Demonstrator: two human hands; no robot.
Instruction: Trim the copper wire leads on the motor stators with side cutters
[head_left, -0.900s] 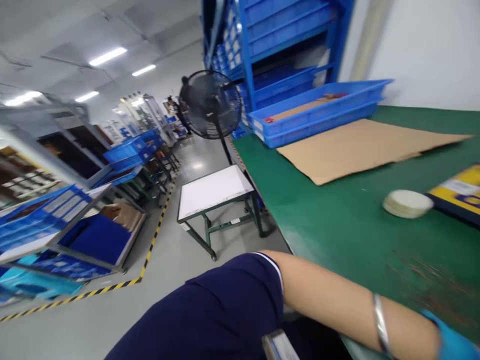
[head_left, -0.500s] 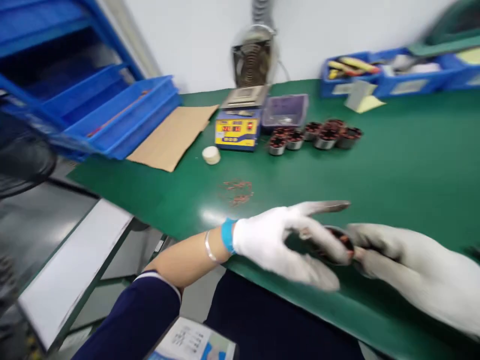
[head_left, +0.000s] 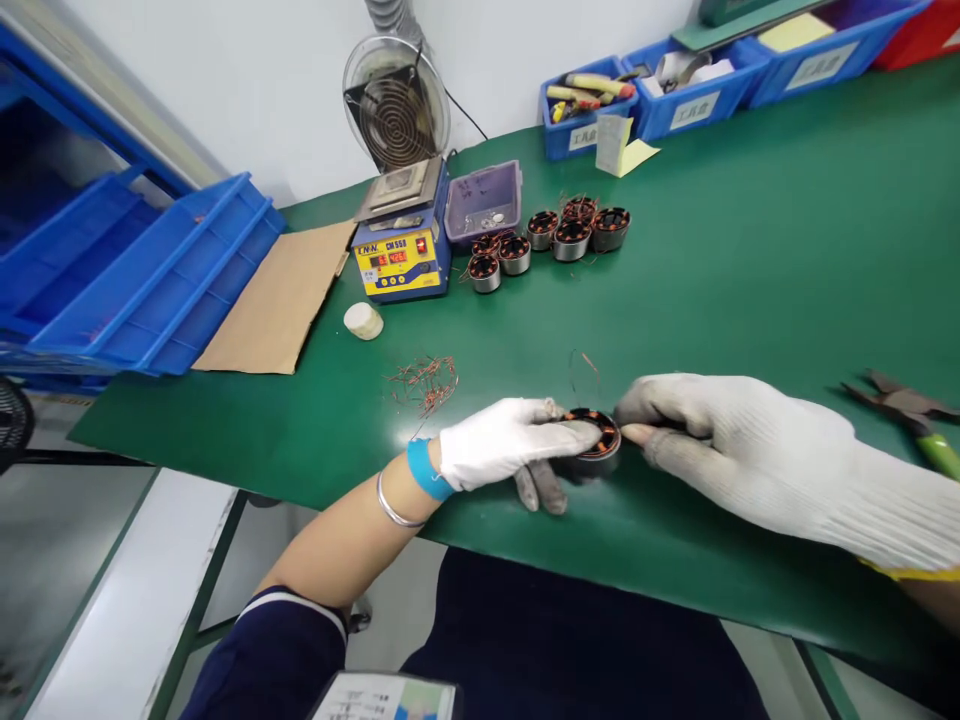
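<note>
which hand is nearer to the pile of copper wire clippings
Left. The left hand is just right of the pile of copper wire clippings, nearer the person; the right hand is farther right, beyond the copper-wound stator.

Left hand gloved, fingers curled; right hand gloved, pinched.

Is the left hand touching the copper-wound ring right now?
Touching. The head view shows the left hand on the copper-wound ring, one finger over its rim.
</note>
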